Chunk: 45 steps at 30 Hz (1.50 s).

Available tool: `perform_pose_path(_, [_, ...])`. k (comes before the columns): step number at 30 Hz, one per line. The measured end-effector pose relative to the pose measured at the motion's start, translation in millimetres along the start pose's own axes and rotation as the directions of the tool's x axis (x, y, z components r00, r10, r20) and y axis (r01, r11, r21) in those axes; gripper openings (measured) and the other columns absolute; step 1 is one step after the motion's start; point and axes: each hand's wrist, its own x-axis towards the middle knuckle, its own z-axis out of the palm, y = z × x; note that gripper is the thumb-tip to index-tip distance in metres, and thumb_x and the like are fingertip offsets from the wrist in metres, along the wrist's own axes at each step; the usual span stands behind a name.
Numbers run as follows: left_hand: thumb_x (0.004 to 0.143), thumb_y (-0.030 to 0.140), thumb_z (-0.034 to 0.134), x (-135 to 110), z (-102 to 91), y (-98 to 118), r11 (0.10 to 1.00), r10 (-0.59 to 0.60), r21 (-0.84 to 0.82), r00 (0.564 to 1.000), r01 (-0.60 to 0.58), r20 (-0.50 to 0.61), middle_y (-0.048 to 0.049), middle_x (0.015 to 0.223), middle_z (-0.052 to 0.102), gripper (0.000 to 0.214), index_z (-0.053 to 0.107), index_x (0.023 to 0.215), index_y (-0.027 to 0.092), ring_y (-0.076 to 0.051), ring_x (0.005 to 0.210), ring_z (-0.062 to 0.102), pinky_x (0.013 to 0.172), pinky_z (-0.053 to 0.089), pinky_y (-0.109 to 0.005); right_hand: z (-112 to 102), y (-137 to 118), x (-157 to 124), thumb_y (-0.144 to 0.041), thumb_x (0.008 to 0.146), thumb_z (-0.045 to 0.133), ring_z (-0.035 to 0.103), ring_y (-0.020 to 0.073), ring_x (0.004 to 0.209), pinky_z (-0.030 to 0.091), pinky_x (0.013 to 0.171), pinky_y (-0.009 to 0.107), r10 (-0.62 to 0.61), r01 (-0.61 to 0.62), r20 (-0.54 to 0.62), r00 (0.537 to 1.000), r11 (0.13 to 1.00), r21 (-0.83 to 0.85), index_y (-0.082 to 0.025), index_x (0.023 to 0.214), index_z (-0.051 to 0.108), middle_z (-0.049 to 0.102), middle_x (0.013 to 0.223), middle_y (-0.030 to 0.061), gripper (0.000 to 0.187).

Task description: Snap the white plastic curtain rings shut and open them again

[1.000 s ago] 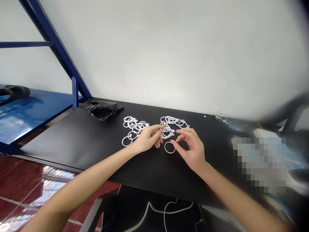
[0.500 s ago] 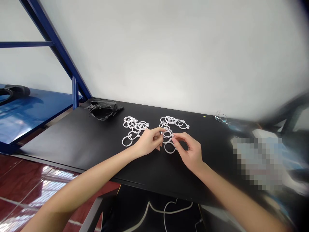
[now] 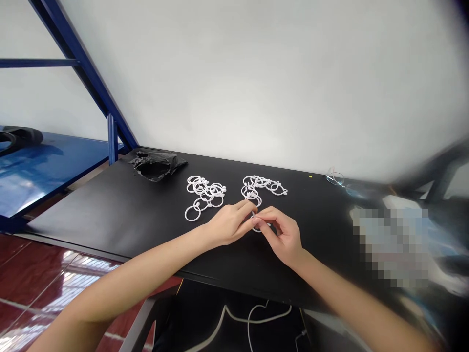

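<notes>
My left hand [image 3: 227,223] and my right hand [image 3: 281,232] meet over a single white ring [image 3: 258,227] that lies on the black table [image 3: 110,210]. Fingertips of both hands pinch this ring between them. Just behind the hands a short chain of white rings [image 3: 252,194] leads up to a pile of white rings [image 3: 264,185]. A second pile of white rings [image 3: 203,193] lies to the left of my left hand.
A crumpled black plastic bag [image 3: 156,165] sits at the table's back left. A blue metal frame and shelf [image 3: 54,161] stand to the left. A small clear object [image 3: 336,178] rests near the wall. A white cable [image 3: 252,318] hangs under the table.
Both hands have come down and toward me from the raised ring cluster. The cluster now lies on the table, and the fingertips have closed on the single ring.
</notes>
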Motion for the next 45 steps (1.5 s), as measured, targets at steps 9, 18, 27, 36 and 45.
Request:
perform_pose_path(9, [0.098, 0.058, 0.0, 0, 1.4, -6, 0.914, 0.201, 0.355, 0.979, -0.197, 0.025, -0.0039, 0.07, 0.056, 0.071, 0.055, 0.085, 0.015, -0.012, 0.049, 0.048, 0.044, 0.031, -0.024, 4, -1, -1, -0.019, 0.091, 0.061, 0.062, 0.0133, 0.073, 0.054, 0.066, 0.026, 0.167, -0.172, 0.041, 0.985, 0.961, 0.219, -0.022, 0.084, 0.064, 0.063, 0.08, 0.0007, 0.008])
perform_pose_path(18, [0.093, 0.069, 0.021, 6, -13.4, -17, 0.915, -0.009, 0.403, 0.999, -0.004, 0.031, -0.0057, 0.076, 0.061, 0.065, 0.057, 0.09, 0.015, -0.016, 0.059, 0.056, 0.05, 0.031, -0.025, -19, 6, 14, -0.036, 0.082, 0.071, 0.066, 0.0168, 0.071, 0.057, 0.066, 0.032, 0.294, -0.298, 0.067, 0.953, 0.953, 0.052, -0.022, 0.105, 0.062, 0.067, 0.081, 0.0021, 0.029])
perform_pose_path(27, [0.094, 0.06, 0.04, 11, -22.3, -33, 0.766, -0.291, 0.612, 0.955, 0.197, 0.057, -0.0094, 0.09, 0.061, 0.05, 0.058, 0.093, 0.013, -0.021, 0.071, 0.062, 0.053, 0.034, -0.025, -45, 21, 21, -0.038, 0.074, 0.077, 0.052, 0.0117, 0.061, 0.046, 0.054, 0.025, 0.309, -0.124, 0.349, 0.884, 0.877, -0.464, -0.021, 0.091, 0.067, 0.063, 0.081, 0.0002, 0.026])
perform_pose_path(36, [0.095, 0.06, 0.038, 7, -17.5, -16, 0.884, -0.182, 0.442, 0.983, 0.154, 0.022, -0.0101, 0.107, 0.06, 0.05, 0.051, 0.115, 0.016, -0.021, 0.083, 0.064, 0.06, 0.044, -0.026, -30, 23, 16, -0.034, 0.085, 0.065, 0.057, 0.0127, 0.055, 0.049, 0.052, 0.026, 0.322, -0.249, 0.187, 0.928, 0.91, -0.331, -0.019, 0.076, 0.068, 0.064, 0.069, 0.0012, 0.018])
perform_pose_path(45, [0.098, 0.051, 0.036, 4, 1.0, 0, 0.986, -0.094, 0.155, 0.978, 0.065, 0.187, -0.0078, 0.1, 0.059, 0.041, 0.048, 0.116, 0.016, -0.017, 0.07, 0.06, 0.059, 0.043, -0.027, -12, 12, 17, -0.043, 0.077, 0.075, 0.068, 0.0191, 0.069, 0.06, 0.067, 0.033, 0.403, -0.405, 0.034, 0.915, 0.91, 0.091, -0.019, 0.077, 0.069, 0.07, 0.073, 0.004, 0.025])
